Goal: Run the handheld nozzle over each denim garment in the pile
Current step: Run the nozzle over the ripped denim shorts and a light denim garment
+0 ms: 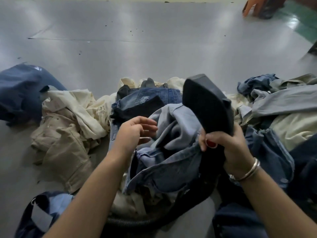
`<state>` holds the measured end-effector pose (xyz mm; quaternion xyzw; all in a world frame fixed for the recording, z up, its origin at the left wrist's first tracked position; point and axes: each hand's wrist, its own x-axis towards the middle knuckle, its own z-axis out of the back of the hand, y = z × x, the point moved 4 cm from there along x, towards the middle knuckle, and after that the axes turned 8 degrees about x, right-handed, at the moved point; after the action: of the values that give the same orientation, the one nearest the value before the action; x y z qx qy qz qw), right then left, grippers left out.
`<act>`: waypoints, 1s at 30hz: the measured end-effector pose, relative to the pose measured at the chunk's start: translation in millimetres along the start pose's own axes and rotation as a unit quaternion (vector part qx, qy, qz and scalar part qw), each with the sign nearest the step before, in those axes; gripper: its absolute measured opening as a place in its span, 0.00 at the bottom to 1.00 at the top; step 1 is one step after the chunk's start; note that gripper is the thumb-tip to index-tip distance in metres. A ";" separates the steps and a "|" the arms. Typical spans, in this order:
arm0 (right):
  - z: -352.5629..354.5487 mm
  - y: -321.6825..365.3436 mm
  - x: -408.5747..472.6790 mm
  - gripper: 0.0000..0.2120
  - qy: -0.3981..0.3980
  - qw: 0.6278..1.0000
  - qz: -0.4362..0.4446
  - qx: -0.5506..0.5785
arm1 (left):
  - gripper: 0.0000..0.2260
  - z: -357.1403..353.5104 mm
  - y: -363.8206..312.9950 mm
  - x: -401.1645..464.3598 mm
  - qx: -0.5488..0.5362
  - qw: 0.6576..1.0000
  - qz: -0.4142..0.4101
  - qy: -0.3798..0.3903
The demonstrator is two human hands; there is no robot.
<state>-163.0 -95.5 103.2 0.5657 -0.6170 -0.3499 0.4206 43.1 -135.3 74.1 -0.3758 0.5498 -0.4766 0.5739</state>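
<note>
- Far left, a dark blue garment (22, 90) is lying crumpled on the grey table (154, 40), well apart from our hands.
- Next to it, beige trousers (63, 152) and cream cloth (82, 107) are sprawling together, the cream overlapping the beige.
- Our left hand (135, 129) is hovering over the middle of the pile, fingers loosely curled; something thin and clear seems to be sitting between them, but we cannot tell whether we are gripping it.
- Under and just beyond that hand, a light denim garment (171, 162) is bunching up, with darker ripped jeans (145, 98) lying behind it.
- Our right hand (228, 146) is wrapping its fingers round the dark nozzle (205, 103), holding it tilted up above the light denim, wide end pointing away from us.
- A ribbed hose (137, 222) is curling along the table's near edge below the pile.
- Far right, more denim (267, 152) and grey cloth (288, 100) are heaping up.
- Top right, another person's hand (252, 6) is resting on the table.
</note>
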 end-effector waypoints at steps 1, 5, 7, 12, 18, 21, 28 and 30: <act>3.2 7.1 -0.1 0.03 0.008 1.000 0.008 0.018 | 0.18 7.1 8.4 4.8 0.105 0.994 0.007 -0.019; 1.7 21.5 -8.1 0.11 0.084 0.992 -0.006 0.092 | 0.16 -14.0 45.6 11.2 0.332 0.934 0.017 0.129; -3.5 21.9 -12.0 0.10 0.110 0.987 -0.006 0.119 | 0.29 -30.1 47.7 7.5 0.392 0.907 -0.047 0.146; -10.8 17.9 -13.8 0.09 0.158 0.979 -0.019 0.124 | 0.25 -40.0 31.6 1.1 0.481 0.844 -0.236 0.013; 49.6 21.0 8.2 0.04 -0.006 0.999 -0.019 0.034 | 0.07 0.1 7.6 9.0 0.063 0.991 -0.096 0.073; 78.5 15.8 14.6 0.04 -0.098 0.995 -0.031 0.018 | 0.12 17.9 2.7 6.6 -0.210 0.971 0.027 0.111; 45.6 9.6 0.7 0.06 -0.038 0.998 -0.042 -0.019 | 0.16 5.8 -0.6 -4.7 -0.370 0.908 0.149 0.129; 21.6 1.5 -7.4 0.10 0.039 0.997 -0.046 -0.038 | 0.19 1.0 -3.4 -6.5 -0.404 0.892 0.145 0.143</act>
<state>-183.3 -88.9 95.0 0.5902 -0.5597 -0.3698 0.4491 44.0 -130.0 79.2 -0.4193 0.8192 -0.1734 0.3506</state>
